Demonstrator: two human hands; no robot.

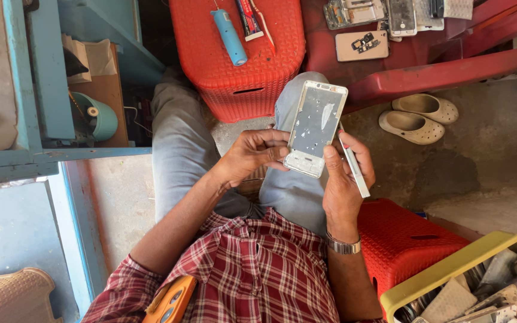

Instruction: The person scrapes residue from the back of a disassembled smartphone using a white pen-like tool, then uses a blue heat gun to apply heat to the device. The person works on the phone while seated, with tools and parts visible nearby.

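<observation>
- Two hands closed around one phone frame (315, 127), held above the lap, over the knees.
- Left hand (252, 154) gripping the frame's lower left edge, fingers curled round its side, thumb near the bottom corner.
- Right hand (345, 176) clasping the lower right edge, thumb pressed on the bottom right corner of the pale glass face.
- Also pinched in the right hand: a thin white strip (354, 170), slanting down past the palm just beside the frame.
- Frame tilted, top end pointing toward the red stool (237, 57), bottom end sunk between both palms.
- On the stool's top: a blue cylinder (229, 37) and a red-and-white tube (249, 20), near the far edge.
- Beyond, on the red bench (438, 72): opened phone parts (363, 45).
- At lower right, a yellow basket (450, 266) of scrap pieces, well apart from the hands.
</observation>
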